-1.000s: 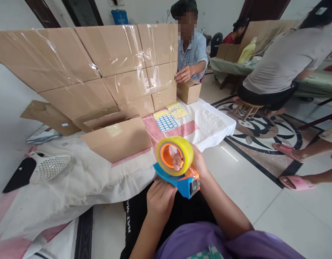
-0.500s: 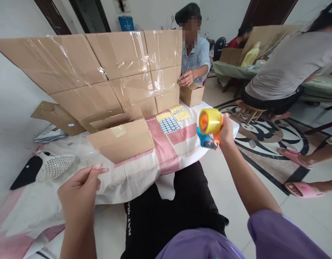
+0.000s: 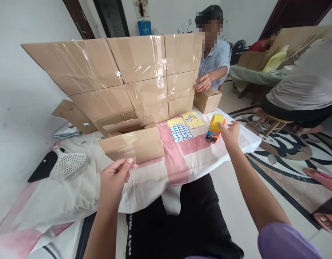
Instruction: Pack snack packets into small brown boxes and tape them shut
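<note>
- The right hand is spread, fingers loose, its fingertips at or just off the tape dispenser, which rests on the worktop near its right edge; by my reading it is being set down or let go, though contact cannot be told for certain
- The left hand reaches to the near edge of the flat cardboard box, thumb and fingers closing on its lower edge in a light pinch; this box lies tilted at the middle of the worktop with tape shining across its top
- The step in hand looks like a change from taping to handling the box; any next move would call for a firmer hold on that box edge
- Sticker sheets lie between box and dispenser; a white cloth with pink bands covers the worktop; a wall of taped cartons stands behind; a white scoop lies left
- Another person's hand rests by a small carton; patterned tile floor to the right
</note>
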`<state>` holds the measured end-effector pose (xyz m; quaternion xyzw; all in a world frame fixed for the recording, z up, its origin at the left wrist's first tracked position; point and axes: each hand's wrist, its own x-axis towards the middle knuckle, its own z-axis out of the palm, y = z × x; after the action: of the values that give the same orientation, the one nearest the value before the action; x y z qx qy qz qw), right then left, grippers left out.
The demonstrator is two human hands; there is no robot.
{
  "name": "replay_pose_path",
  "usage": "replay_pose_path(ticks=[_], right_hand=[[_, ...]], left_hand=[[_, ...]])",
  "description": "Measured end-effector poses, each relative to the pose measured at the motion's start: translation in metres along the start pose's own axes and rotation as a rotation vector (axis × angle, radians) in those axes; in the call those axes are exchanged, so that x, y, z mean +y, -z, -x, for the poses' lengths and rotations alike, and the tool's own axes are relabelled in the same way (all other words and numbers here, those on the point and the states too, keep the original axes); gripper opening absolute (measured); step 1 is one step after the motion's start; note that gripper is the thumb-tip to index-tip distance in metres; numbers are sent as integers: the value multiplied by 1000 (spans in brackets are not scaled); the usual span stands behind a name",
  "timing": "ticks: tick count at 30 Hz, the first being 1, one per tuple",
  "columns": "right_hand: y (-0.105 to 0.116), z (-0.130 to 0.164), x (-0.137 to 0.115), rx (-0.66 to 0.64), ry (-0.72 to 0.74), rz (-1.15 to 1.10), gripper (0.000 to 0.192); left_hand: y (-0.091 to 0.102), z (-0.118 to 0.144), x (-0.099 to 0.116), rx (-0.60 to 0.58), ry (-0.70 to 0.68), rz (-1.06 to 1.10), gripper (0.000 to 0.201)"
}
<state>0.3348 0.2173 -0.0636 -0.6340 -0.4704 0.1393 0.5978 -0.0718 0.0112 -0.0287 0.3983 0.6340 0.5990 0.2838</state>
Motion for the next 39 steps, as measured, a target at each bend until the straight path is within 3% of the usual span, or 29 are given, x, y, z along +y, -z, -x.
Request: replay_pose_path(ticks=[1,2,3,6,7,9,12,15,17,19,22,25,28,30,32,34,36,39], right_hand=[[-1,14,-11,102,87,38,54],[-4,32,-26,114,222,37,49],[-9,53,-45,2,350,-14,37],[-34,126,-108,-658,560,-288,19],[-42,147,-127,-798,577,-358,21],[-57,179,-158,-947,621,-431,30],[-67,199,-178,-962,781,-404,10],[-61,202,-178,-867,1071,-268,23],[-53,202,-174,-799,1237,-172,20],[-42,202,-171,-767,1310,-132,15],[-23,194,-171,-794,1275,-178,11],[0,171,-181,-824,1095,-283,18],[14,144,-197,-811,919,-298,22],[12,130,-209,-818,899,-268,18],[0,123,-220,-839,921,-258,14],[-16,119,-228,-861,937,-248,11],[-33,116,-236,-883,946,-228,11],[-50,111,-245,-952,927,-211,12]], left_hand=[[1,1,-1,-2,2,-14,34],[2,3,-1,-3,4,-35,33],[2,5,-1,-5,6,-62,32],[2,17,4,-5,4,-193,31],[1,22,6,-8,-11,-248,30],[0,31,9,-32,-80,-353,27],[1,41,7,-62,-152,-428,25],[5,43,1,-106,-31,-376,30],[7,41,-1,-212,70,-301,34],[10,38,0,-321,146,-249,40],[18,29,1,-440,269,-331,58],[36,10,-2,-377,272,-537,74],[52,-15,-1,-126,32,-659,55],[53,-35,9,51,-201,-706,43],[46,-58,23,153,-413,-756,41],[36,-84,36,125,-536,-843,56],[26,-107,42,-13,-559,-970,76],[22,-125,38,-209,-535,-1047,71]])
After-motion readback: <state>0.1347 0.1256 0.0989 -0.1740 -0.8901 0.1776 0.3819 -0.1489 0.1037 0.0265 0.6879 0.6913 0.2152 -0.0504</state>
